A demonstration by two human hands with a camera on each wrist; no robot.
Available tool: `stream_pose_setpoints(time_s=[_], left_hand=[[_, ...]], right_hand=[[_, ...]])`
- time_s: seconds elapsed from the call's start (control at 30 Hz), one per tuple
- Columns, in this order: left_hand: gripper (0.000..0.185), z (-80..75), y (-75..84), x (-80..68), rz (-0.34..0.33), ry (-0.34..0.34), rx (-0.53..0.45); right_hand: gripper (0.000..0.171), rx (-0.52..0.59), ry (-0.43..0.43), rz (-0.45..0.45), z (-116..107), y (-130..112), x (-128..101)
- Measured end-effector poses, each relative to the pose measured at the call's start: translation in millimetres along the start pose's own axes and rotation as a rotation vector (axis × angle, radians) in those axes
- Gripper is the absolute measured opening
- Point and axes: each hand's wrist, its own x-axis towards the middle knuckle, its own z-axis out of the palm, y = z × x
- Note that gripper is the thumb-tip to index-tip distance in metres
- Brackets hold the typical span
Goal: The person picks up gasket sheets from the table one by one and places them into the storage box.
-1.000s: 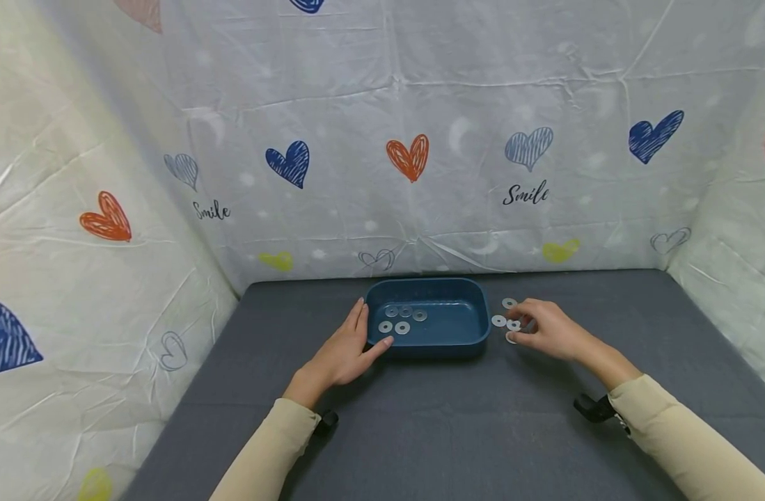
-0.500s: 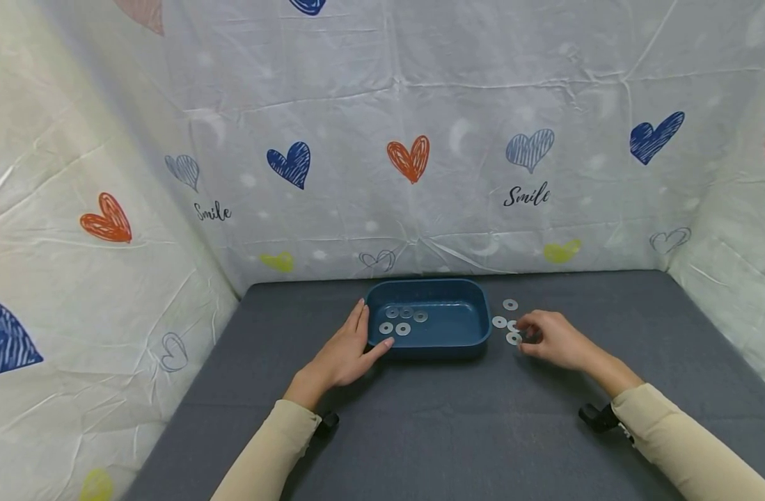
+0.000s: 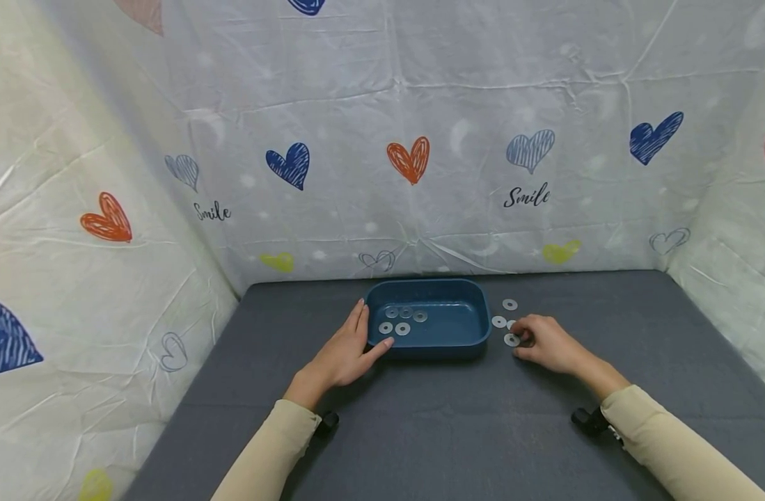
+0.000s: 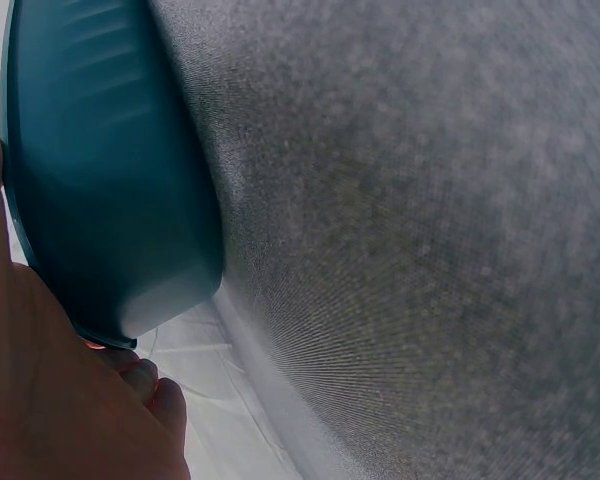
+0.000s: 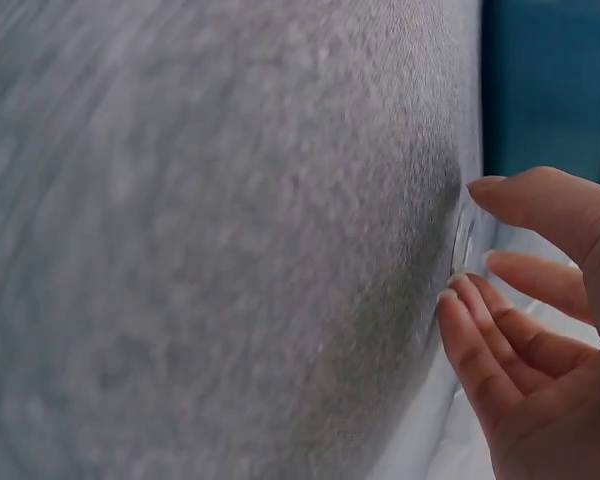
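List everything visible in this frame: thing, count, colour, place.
tray: 1, dark blue, middle of the table.
washers in tray: 5, silver, tray's left half.
washers on table: at least 3 show, silver, right of the tray; one at the right fingertips.
table: 1, grey cloth top.
backdrop: white sheet, coloured hearts, "Smile" print, on three sides.
left hand: rests against the tray's left end, fingers straight.
right hand: fingers curled at a washer; grip not clear.
sleeves: 2, beige.
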Motion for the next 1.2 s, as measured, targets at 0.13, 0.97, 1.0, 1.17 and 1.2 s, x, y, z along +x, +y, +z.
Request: stream_pose_setpoints(time_s=[0.13, 0.97, 1.0, 1.17, 1.2], left_hand=[[0.103, 0.2, 0.6, -0.1, 0.000, 0.002, -0.002], [0.104, 5.1, -2.2, -0.1, 0.001, 0.006, -0.013], [0.104, 5.1, -2.3, -0.1, 0.000, 0.004, -0.016], [0.104, 5.3, -3.1, 1.5, -0.001, 0.007, -0.013], [0.104, 5.2, -3.2, 1.9, -0.002, 0.008, -0.013]], right_hand=[[0.029, 0.012, 0.015, 0.007, 2.9, -1.6, 2.8], [0.014, 0.008, 0.004, 0.099, 12.8, -7.8, 16.3], [0.015, 0.010, 0.005, 0.098, 12.9, -8.0, 16.3], [0.015, -0.008, 0.017, 0.074, 12.4, -9.1, 17.3], [0.015, -0.017, 0.020, 0.068, 12.3, -9.3, 17.7]])
